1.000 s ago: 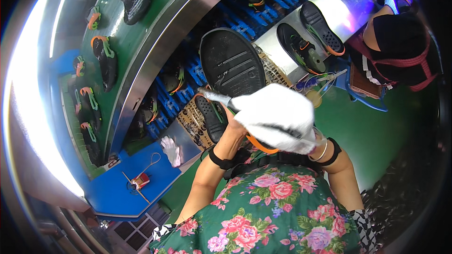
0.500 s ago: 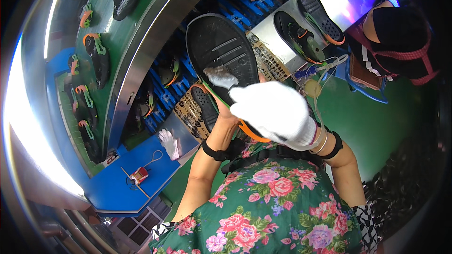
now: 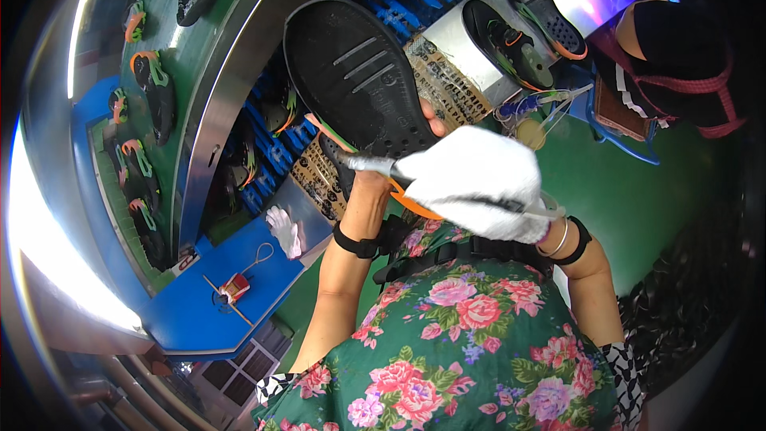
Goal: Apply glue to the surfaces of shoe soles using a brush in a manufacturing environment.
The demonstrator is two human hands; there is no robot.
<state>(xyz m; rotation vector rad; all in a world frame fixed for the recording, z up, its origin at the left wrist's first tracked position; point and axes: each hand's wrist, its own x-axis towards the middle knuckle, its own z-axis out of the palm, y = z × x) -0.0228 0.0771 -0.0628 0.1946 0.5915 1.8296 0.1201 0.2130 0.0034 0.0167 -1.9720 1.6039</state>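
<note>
A large black shoe [image 3: 351, 84] with orange and green trim is tilted up, its sole facing me. My bare left hand [image 3: 432, 118] grips it from behind near the narrow end; fingertips curl round its right edge and the palm is hidden. In a white knitted glove, my right hand [image 3: 477, 183] is closed around a brush [image 3: 373, 164] with greyish bristles. The bristle end lies at the lower left edge of the shoe, by the orange strap. Whether the bristles touch the shoe, I cannot tell.
A green conveyor belt [image 3: 239, 1] carries several shoes at left. On the metal ledge at right lie a black-green shoe [image 3: 503, 44] and another black shoe [image 3: 544, 9]. A spare glove [image 3: 285, 231] rests beside the blue table [image 3: 199, 303]. Another person [image 3: 674, 40] is at far right.
The shoe has shifted left and slightly up. The brush has gone from the middle of the sole down to its lower left edge, by the narrow end.
</note>
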